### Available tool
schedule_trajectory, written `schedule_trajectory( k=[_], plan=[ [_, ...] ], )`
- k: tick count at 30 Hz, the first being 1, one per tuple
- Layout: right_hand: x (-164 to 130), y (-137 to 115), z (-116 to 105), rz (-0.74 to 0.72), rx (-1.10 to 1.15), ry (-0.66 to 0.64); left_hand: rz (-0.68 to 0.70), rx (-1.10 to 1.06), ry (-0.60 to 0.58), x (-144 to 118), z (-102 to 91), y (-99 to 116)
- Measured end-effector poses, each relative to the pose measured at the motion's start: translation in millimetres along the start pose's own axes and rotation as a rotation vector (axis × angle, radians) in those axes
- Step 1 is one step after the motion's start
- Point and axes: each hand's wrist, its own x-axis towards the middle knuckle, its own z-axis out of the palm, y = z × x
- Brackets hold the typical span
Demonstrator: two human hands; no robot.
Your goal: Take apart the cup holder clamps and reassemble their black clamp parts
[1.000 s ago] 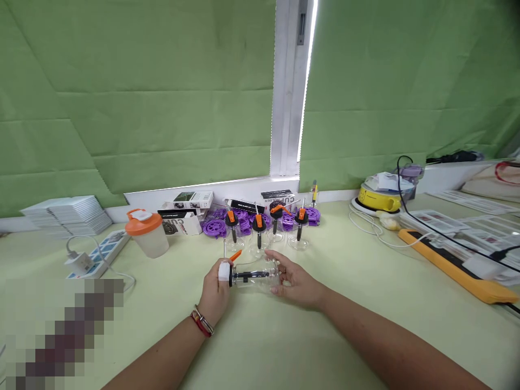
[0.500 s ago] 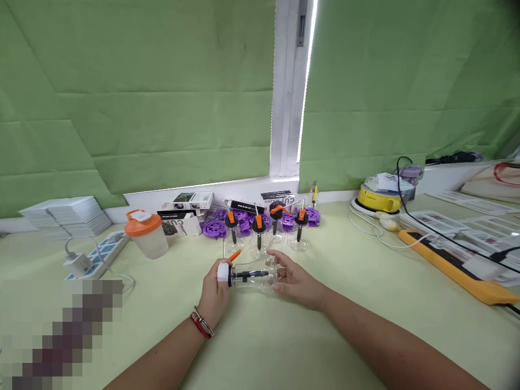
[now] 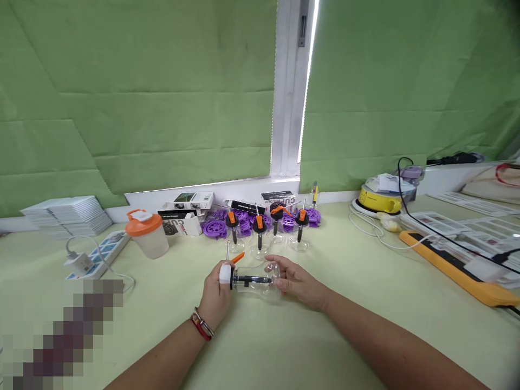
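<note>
A clear bottle [image 3: 262, 292] with a black tube inside lies on its side between my hands, above the table. My left hand [image 3: 216, 292] is closed around its black-collared cap end, with something white over the thumb. An orange lever [image 3: 238, 257] and a thin metal spout [image 3: 228, 250] stick out past those fingers. My right hand [image 3: 300, 284] curls its fingers and thumb around the bottle's wide base. Just beyond, several similar clear bottles stand upright with black caps and orange levers, among them a front one [image 3: 260, 225] and a right one [image 3: 301, 219].
Purple openwork discs [image 3: 215, 229] and printed boxes [image 3: 182, 223] sit behind the bottles. At left are a shaker cup [image 3: 148, 238] with an orange lid, a power strip [image 3: 108, 249] and a white stack [image 3: 67, 214]. An orange-and-black bar [image 3: 459, 271] and cables lie at right.
The held bottle has shifted slightly to the right, and its base end has tipped a little towards me. My right fingers have moved a little along its base. Both hands still hold it.
</note>
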Motion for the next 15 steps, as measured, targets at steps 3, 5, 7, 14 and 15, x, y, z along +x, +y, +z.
schedule_trajectory(
  k=[3, 5, 7, 14, 15],
  plan=[
    [1.0, 1.5, 2.7, 0.058, 0.023, -0.001, 0.019, 0.018, 0.016, -2.0, 0.2, -0.6],
    [1.6, 2.1, 3.9, 0.112, 0.032, 0.009, 0.022, 0.023, 0.016, -2.7, 0.8, -1.6],
    [1.7, 1.2, 4.0, 0.156, 0.045, 0.008, 0.004, 0.017, 0.014, -2.5, 1.6, -2.0],
    [-3.4, -7.3, 3.6, 0.051, -0.067, -0.016, -0.055, -0.019, 0.020, 1.3, 1.9, 2.1],
    [-4.4, -6.7, 4.6, 0.033, -0.082, -0.014, -0.057, -0.018, 0.019, 1.2, 1.7, 2.7]
  ],
)
